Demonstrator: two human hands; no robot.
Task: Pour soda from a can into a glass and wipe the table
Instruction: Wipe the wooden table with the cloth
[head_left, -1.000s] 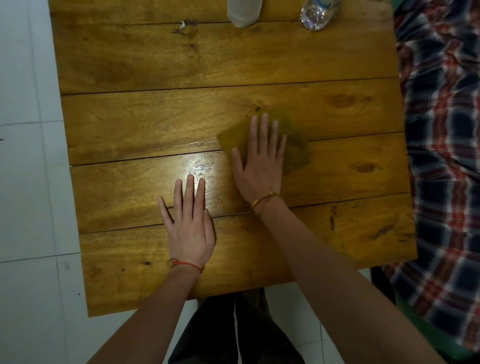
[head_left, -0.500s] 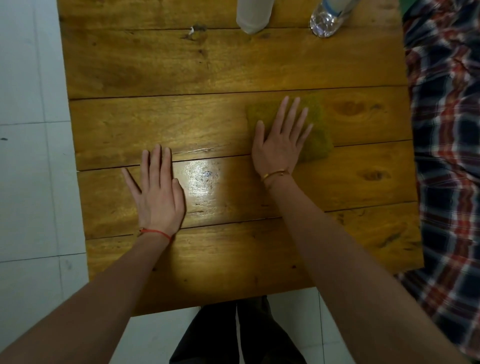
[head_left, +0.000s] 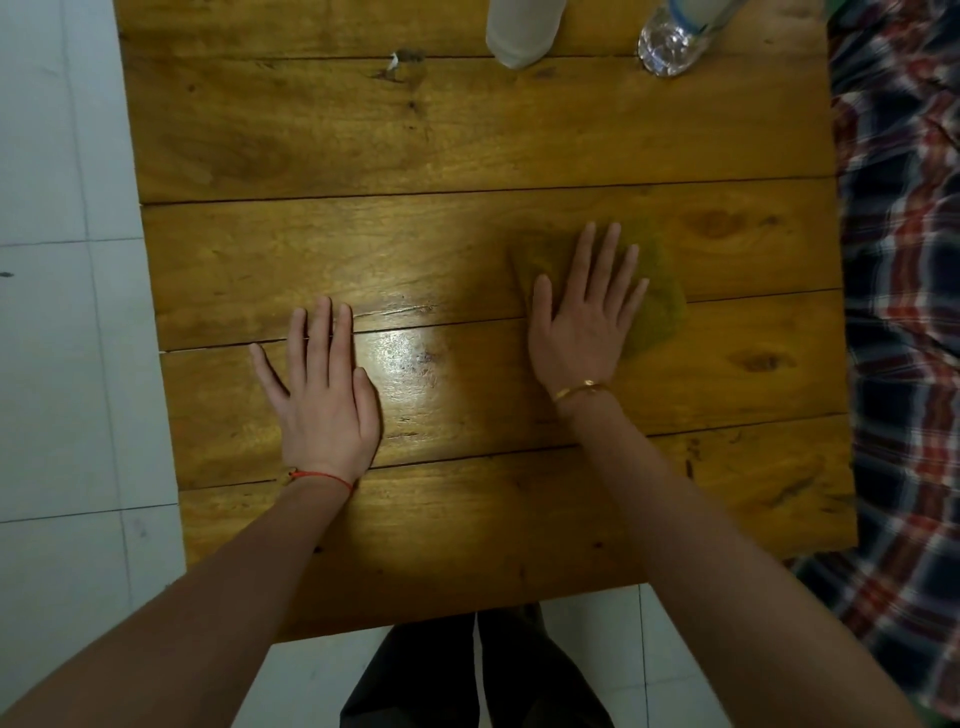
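From my remote feed, the head view is filled mostly by a square tabletop of broad honey-brown varnished wooden planks (head_left: 415, 130), dark seams running across it and a bright glare patch near its middle; white tiled floor (head_left: 52, 364) shows to its left and below its near edge. A red, navy and white plaid fabric (head_left: 904, 312) runs down the right side just beside the table; I cannot tell what it covers. Dark trousers (head_left: 478, 675) show at the bottom between the two bare forearms. The right hand (head_left: 582, 322) lies palm down with fingers straight and spread, pressing flat on a mustard-green square wiping cloth (head_left: 657, 301); nothing is gripped, the cloth simply sits under the palm and fingers, its right part sticking out past the little finger. The cloth lies right of the table's centre, across the seam between the two middle planks. The left hand (head_left: 322, 395) rests flat on bare wood, left of the glare, fingers straight and close together, thumb angled outward, holding nothing, well apart from the cloth. At the far edge a pale frosted cylindrical vessel (head_left: 522, 34) stands, cut off by the frame; I cannot tell if it is the glass. Right of it, apart, a clear plastic water bottle with a blue band (head_left: 675, 41). A thin gold bangle (head_left: 579, 388) circles the right wrist, a red thread bracelet (head_left: 324, 477) the left
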